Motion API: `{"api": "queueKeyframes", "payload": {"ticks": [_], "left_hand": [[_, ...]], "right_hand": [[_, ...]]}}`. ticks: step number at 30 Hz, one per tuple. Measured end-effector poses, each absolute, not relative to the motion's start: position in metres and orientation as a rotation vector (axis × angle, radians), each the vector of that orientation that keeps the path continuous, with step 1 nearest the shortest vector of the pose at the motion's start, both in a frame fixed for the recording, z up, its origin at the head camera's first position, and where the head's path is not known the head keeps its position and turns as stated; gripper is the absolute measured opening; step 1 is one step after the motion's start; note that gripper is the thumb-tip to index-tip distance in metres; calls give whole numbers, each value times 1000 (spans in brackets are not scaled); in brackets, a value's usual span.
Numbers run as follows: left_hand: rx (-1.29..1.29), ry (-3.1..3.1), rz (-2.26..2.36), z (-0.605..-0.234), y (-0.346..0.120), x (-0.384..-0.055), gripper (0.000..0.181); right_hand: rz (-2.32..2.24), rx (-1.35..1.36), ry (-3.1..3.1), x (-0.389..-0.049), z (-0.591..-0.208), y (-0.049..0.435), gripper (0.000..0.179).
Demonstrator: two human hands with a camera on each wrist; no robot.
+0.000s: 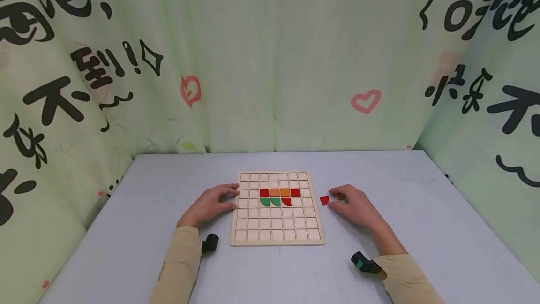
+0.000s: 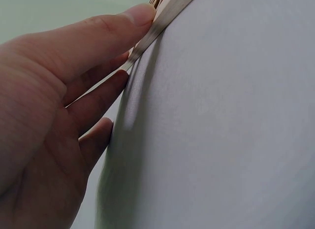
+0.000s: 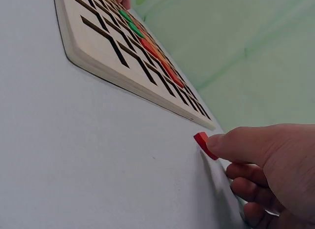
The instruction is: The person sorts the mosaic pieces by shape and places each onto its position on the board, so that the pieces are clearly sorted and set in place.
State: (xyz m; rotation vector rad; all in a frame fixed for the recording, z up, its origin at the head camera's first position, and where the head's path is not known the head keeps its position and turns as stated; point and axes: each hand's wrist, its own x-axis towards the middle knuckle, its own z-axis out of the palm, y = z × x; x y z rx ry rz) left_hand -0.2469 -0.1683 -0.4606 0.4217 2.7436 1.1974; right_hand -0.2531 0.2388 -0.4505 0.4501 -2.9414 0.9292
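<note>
A wooden grid board (image 1: 276, 236) lies flat on the table. One of its rows holds a red square tile (image 1: 264, 193), two orange square tiles (image 1: 275, 192) and another red square. In the row below sit two green quarter-round tiles (image 1: 265, 202) and a red quarter-round tile (image 1: 287, 201). My left hand (image 1: 213, 204) rests on the board's left edge; in the left wrist view its thumb (image 2: 140, 15) touches the frame. Just off the board's right side, my right hand (image 1: 352, 205) pinches a red quarter-round tile (image 3: 201, 141) low over the table.
The white table (image 1: 168, 172) extends around the board on all sides. A pale green curtain (image 1: 312, 60) with black lettering and red hearts hangs behind it and along both sides. A black wrist camera (image 1: 364, 263) is worn at the right wrist, another (image 1: 210, 243) at the left.
</note>
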Motion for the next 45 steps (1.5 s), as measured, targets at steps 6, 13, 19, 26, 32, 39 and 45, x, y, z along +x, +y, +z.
{"api": "queueKeyframes", "payload": {"ticks": [6, 13, 19, 26, 32, 39, 45], "left_hand": [[440, 2753, 1191, -462, -169, -248, 41], [428, 2756, 1195, -462, -169, -248, 40], [414, 2749, 1198, -462, -169, -248, 41], [421, 2756, 1184, -462, -169, -247, 40], [412, 2750, 1192, -461, -168, -246, 40], [421, 2752, 1195, -461, -168, -246, 40], [427, 2760, 1189, -461, -168, -247, 40]], "right_hand": [[859, 431, -2950, -255, -455, 229, 35], [828, 429, -2944, -254, -456, 223, 29], [798, 414, -2948, -255, -457, 223, 28], [833, 369, -2914, -256, -456, 227, 29], [862, 330, -2882, -257, -454, 228, 29], [817, 363, -2874, -257, -454, 229, 28], [865, 534, -2815, -258, -457, 226, 31]]}}
